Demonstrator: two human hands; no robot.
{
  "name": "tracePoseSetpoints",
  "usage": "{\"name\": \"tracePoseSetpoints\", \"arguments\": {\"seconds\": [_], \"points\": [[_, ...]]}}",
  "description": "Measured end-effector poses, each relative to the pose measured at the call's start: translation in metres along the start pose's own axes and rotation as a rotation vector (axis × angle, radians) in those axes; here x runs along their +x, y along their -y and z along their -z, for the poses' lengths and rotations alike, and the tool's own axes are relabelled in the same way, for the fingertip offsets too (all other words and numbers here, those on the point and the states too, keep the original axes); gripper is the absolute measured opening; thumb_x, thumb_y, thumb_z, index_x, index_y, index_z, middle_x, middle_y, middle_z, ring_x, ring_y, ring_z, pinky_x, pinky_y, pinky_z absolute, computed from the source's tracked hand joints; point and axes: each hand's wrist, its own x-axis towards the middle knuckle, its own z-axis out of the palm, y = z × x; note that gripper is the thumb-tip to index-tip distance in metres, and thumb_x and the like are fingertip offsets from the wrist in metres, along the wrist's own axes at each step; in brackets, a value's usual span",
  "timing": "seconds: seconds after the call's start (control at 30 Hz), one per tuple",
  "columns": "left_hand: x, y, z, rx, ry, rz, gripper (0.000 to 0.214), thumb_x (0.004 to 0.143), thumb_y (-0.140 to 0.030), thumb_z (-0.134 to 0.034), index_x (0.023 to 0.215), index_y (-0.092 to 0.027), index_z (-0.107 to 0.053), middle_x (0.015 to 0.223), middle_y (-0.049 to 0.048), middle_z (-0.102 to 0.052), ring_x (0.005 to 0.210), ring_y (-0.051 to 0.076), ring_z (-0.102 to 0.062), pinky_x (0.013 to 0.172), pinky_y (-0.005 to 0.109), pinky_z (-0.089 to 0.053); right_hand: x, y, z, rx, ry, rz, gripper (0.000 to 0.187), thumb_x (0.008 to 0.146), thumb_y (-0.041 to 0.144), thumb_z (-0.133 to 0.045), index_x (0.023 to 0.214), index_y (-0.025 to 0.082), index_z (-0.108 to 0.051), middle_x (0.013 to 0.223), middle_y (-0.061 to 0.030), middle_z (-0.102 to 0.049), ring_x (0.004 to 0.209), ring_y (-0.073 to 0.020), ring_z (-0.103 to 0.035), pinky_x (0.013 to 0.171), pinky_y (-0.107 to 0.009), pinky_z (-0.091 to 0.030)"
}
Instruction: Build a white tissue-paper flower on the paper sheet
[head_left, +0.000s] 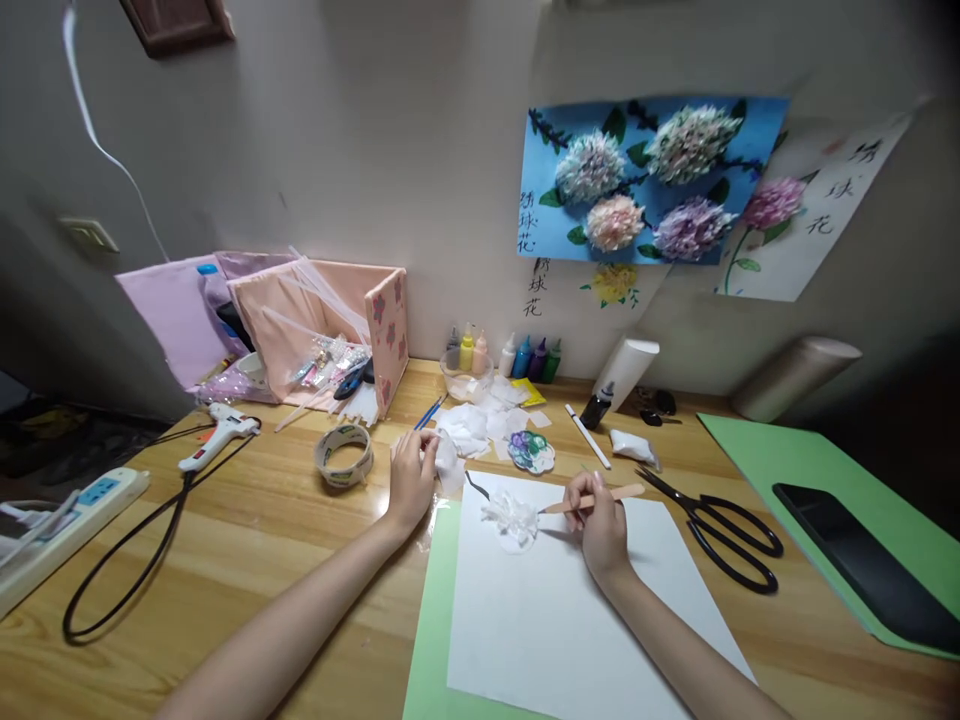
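Note:
My right hand [600, 525] is closed around a flat wooden craft stick [626, 492]. The stick's tip is at the edge of a white, ruffled tissue-paper flower [511, 518] on a sheet of white paper [585, 630]. A short dark stroke [477, 486] marks the paper above the flower. My left hand [411, 482] has its fingers pinched on a piece of white tissue paper [450, 468], left of the sheet's top corner. Behind it lies a loose pile of white tissue pieces [465, 428]. A paint-smeared round palette [531, 452] sits beside the pile.
Tape roll [343, 457], glue gun [219, 438] with its looping cord, and power strip [67, 540] are at left. Black scissors [716, 525] and a phone [862, 560] lie right. Paint bottles [538, 360], a plastic bowl [466, 375] and a pink box [390, 330] stand along the wall.

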Motion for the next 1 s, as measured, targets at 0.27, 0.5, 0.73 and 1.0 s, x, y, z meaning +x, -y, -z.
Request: {"name": "tracePoseSetpoints", "arguments": {"seconds": [0.27, 0.5, 0.73, 1.0], "points": [[0.001, 0.001, 0.000, -0.095, 0.029, 0.043, 0.021, 0.092, -0.030, -0.037, 0.086, -0.019, -0.054, 0.089, 0.0033, -0.060, 0.090, 0.018, -0.054, 0.082, 0.032, -0.037, 0.012, -0.009, 0.003, 0.147, 0.031, -0.124, 0.047, 0.085, 0.054, -0.041, 0.055, 0.018, -0.043, 0.041, 0.0051, -0.038, 0.035, -0.0049, -0.032, 0.037, -0.018, -0.023], [0.001, 0.002, 0.001, -0.129, 0.050, 0.041, 0.022, 0.092, -0.029, -0.037, 0.087, -0.019, -0.055, 0.090, 0.0040, -0.061, 0.091, 0.018, -0.054, 0.082, 0.032, -0.038, 0.013, -0.008, 0.002, 0.188, 0.030, -0.170, 0.045, 0.084, 0.053, -0.045, 0.055, 0.018, -0.043, 0.040, 0.0052, -0.038, 0.034, -0.0046, -0.032, 0.036, -0.018, -0.022], [0.003, 0.003, 0.002, -0.113, 0.049, 0.023, 0.022, 0.091, -0.032, -0.039, 0.085, -0.019, -0.056, 0.087, 0.0038, -0.061, 0.088, 0.019, -0.055, 0.080, 0.032, -0.039, 0.016, -0.009, 0.001, 0.182, 0.025, -0.152, 0.046, 0.083, 0.054, -0.045, 0.055, 0.018, -0.044, 0.041, 0.0055, -0.037, 0.035, -0.0047, -0.032, 0.036, -0.018, -0.022], [0.003, 0.002, 0.002, -0.090, 0.055, 0.010, 0.025, 0.091, -0.035, -0.038, 0.085, -0.020, -0.057, 0.089, 0.0042, -0.062, 0.090, 0.019, -0.055, 0.082, 0.033, -0.040, 0.015, -0.005, -0.001, 0.186, 0.039, -0.147, 0.050, 0.083, 0.058, -0.043, 0.054, 0.017, -0.044, 0.041, 0.0058, -0.036, 0.035, -0.0044, -0.032, 0.036, -0.019, -0.023]]}}
